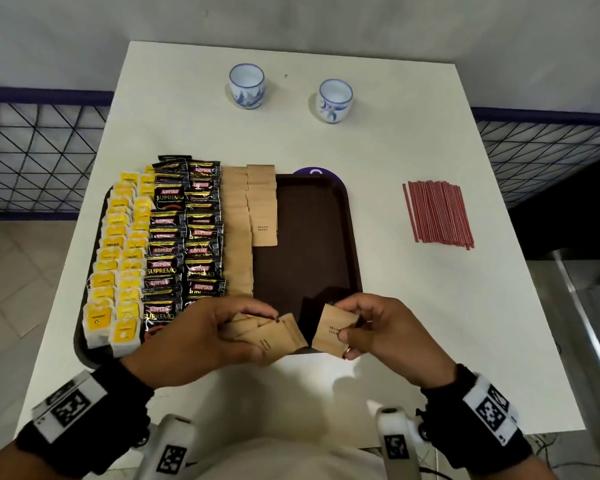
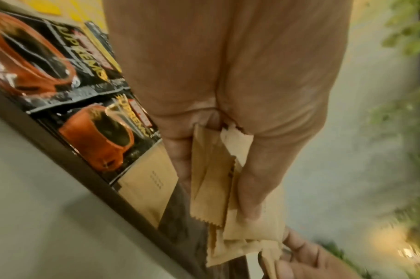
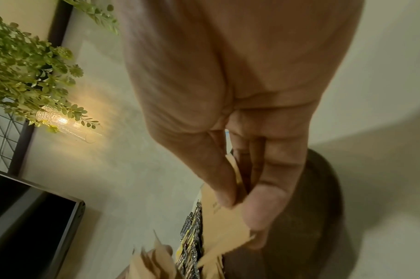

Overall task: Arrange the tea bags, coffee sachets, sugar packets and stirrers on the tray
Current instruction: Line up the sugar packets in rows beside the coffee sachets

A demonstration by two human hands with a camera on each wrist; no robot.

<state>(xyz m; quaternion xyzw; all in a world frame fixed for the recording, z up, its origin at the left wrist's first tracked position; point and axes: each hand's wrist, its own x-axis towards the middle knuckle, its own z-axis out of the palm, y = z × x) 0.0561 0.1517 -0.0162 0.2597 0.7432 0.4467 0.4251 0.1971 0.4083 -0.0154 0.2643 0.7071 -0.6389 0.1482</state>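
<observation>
A dark brown tray (image 1: 312, 237) holds rows of yellow tea bags (image 1: 118, 258), black coffee sachets (image 1: 184, 233) and brown sugar packets (image 1: 250, 216) on its left half. My left hand (image 1: 201, 337) grips a fanned bunch of sugar packets (image 1: 267, 336) over the tray's near edge; in the left wrist view the bunch of sugar packets (image 2: 228, 198) sits between thumb and fingers. My right hand (image 1: 371, 327) pinches a single sugar packet (image 1: 333, 329), also seen as the tan packet (image 3: 221, 220) in the right wrist view. Red stirrers (image 1: 437, 213) lie in a pile on the table to the right.
Two blue-and-white cups (image 1: 246, 84) (image 1: 334, 100) stand at the back of the white table (image 1: 395, 150). A purple disc (image 1: 317, 171) peeks out behind the tray. Wire mesh fencing (image 1: 39, 147) runs along both sides beyond the table.
</observation>
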